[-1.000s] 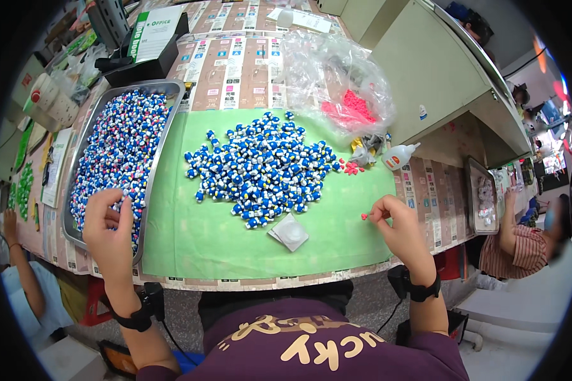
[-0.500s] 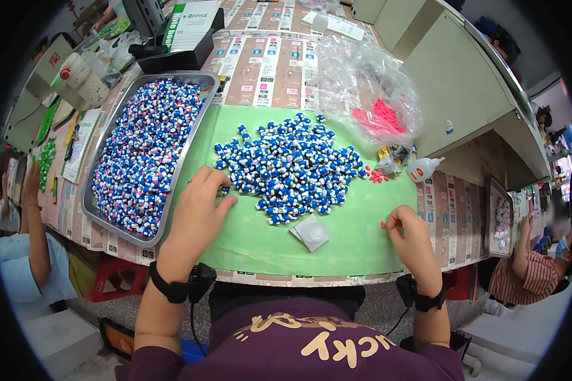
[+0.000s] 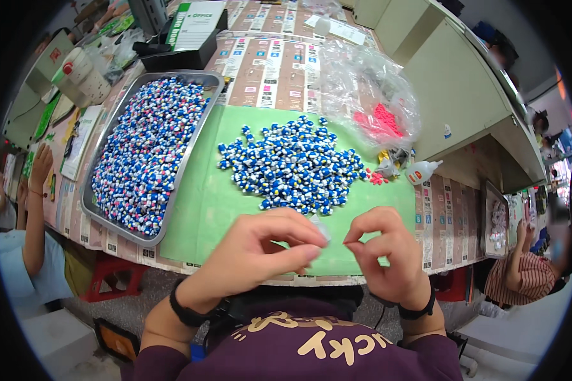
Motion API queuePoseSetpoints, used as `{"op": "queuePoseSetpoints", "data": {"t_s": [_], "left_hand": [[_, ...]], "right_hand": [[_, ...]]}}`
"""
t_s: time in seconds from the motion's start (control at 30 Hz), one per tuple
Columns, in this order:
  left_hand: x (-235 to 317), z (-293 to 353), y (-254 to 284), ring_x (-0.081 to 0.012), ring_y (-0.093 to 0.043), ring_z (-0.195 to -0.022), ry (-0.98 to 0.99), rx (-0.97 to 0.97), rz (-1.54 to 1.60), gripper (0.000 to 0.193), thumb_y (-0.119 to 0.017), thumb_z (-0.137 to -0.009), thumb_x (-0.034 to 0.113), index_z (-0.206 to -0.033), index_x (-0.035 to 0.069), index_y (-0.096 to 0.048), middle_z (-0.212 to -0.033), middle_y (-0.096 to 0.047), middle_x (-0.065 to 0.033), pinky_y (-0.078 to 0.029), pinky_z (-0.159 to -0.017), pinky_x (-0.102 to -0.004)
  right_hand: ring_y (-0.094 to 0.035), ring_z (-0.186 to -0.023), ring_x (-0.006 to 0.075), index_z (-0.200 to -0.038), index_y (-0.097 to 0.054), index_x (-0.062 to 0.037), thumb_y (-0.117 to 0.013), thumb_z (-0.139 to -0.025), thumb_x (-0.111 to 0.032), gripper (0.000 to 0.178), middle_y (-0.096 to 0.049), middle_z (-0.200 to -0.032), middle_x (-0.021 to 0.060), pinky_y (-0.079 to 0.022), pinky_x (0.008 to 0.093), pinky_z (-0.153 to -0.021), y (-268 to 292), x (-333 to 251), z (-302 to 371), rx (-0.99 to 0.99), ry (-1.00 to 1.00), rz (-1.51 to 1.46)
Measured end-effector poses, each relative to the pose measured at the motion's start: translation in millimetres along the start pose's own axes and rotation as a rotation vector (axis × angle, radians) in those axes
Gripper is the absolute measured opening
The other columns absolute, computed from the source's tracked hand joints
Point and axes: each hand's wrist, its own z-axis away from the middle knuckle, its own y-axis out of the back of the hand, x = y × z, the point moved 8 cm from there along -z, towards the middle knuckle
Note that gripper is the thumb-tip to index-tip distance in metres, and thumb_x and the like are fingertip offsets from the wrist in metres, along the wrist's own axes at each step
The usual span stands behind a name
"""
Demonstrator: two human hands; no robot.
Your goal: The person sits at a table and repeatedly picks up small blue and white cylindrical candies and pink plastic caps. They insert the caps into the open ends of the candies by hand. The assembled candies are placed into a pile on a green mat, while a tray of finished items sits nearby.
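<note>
My left hand (image 3: 267, 247) hovers over the front of the green mat (image 3: 203, 222), thumb and fingers bent toward each other in a grip; what they hold is hidden. Facing it, my right hand (image 3: 388, 251) pinches thumb against forefinger, with anything between them too small to make out. A white square pad (image 3: 321, 227) lies partly covered behind my left fingertips. Beyond both hands spreads a loose pile of small blue-and-white figure-like pieces (image 3: 292, 162). Tiny pink pieces (image 3: 379, 179) lie by the pile's right edge.
A metal tray (image 3: 166, 219) full of similar pieces stands on the left. At the right are a small white squeeze bottle (image 3: 422, 171) and a clear plastic bag (image 3: 343, 82) with pink pieces. A black box (image 3: 178, 60) and a cabinet (image 3: 457, 82) stand farther back. Other people sit on both sides.
My left hand has left the pile's left edge and moved right, over the pad. My right hand has shifted left and nearer, so the two hands now almost meet.
</note>
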Motion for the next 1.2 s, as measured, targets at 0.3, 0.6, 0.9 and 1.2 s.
{"op": "queuePoseSetpoints", "data": {"t_s": [0.3, 0.6, 0.9, 1.2], "left_hand": [[-8.2, -0.1, -11.3, -0.0115, -0.063, -0.078, -0.006, 0.003, 0.140, 0.010, -0.065, -0.090, -0.003, -0.099, -0.002, -0.068, -0.099, -0.062, -0.0086, -0.055, -0.066, -0.0234], [22.6, 6.4, -16.7, -0.0174, -0.063, -0.077, -0.497, 0.193, -0.607, 0.010, -0.069, -0.085, -0.002, -0.094, 0.000, -0.067, -0.093, -0.062, -0.0086, -0.051, -0.062, -0.0271], [-1.8, 7.1, 16.5, -0.0142, -0.064, -0.088, -0.230, 0.276, -0.382, 0.019, -0.067, -0.086, -0.003, -0.104, 0.001, -0.069, -0.103, -0.062, -0.0069, -0.056, -0.072, -0.0256], [-25.5, 14.7, 39.1, -0.0165, -0.064, -0.099, -0.037, 0.269, -0.066, 0.023, -0.065, -0.089, -0.006, -0.112, -0.005, -0.064, -0.109, -0.062, -0.0092, -0.059, -0.082, -0.0296]], "right_hand": [[-0.061, -0.081, 0.0219, -0.092, -0.052, -0.0094, -0.067, -0.076, 0.011, 0.030, -0.063, -0.098, 0.0078, -0.046, 0.0368, -0.081, -9.7, -4.4, 0.0, 0.011, 0.012, -0.086], [-0.056, -0.092, 0.0146, -0.089, -0.041, -0.0072, -0.062, -0.089, 0.008, 0.027, -0.059, -0.095, 0.0077, -0.045, 0.0287, -0.083, -30.1, 34.8, 17.9, 0.189, -0.522, -0.761], [-0.058, -0.086, 0.0212, -0.087, -0.044, -0.0061, -0.064, -0.084, 0.007, 0.024, -0.059, -0.088, 0.0087, -0.043, 0.0333, -0.083, -35.6, 66.5, 0.1, -0.309, -0.529, -0.153], [-0.057, -0.076, 0.0300, -0.091, -0.048, -0.0062, -0.061, -0.082, 0.003, 0.018, -0.057, -0.078, 0.0081, -0.040, 0.0403, -0.080, -53.7, 60.9, -6.2, -0.449, -0.359, 0.126]]}}
